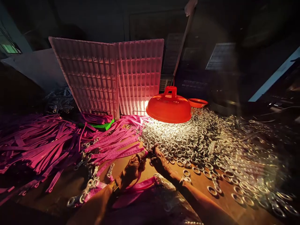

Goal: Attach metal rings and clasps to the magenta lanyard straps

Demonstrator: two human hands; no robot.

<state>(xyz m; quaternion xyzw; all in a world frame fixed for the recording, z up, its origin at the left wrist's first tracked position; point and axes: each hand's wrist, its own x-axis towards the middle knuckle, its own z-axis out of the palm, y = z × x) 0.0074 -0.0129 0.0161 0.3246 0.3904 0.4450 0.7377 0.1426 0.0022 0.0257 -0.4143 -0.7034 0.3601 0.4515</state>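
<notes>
— Step in hand?
— Probably working the end of a pink strap (pixel 140 175), low over the tabletop (pixel 120 164), just short of the heaped metal rings (pixel 173 137).
— Fingers?
— Left hand (pixel 137 161): curled closed, apparently gripping the strap, with a loose length hanging below. Right hand (pixel 159 160): bent, with fingertips close to the left's; too dark to make out any hold.
— Next move?
— Likely to call for a steady left grip and fine fingertip alignment from the right.
</notes>
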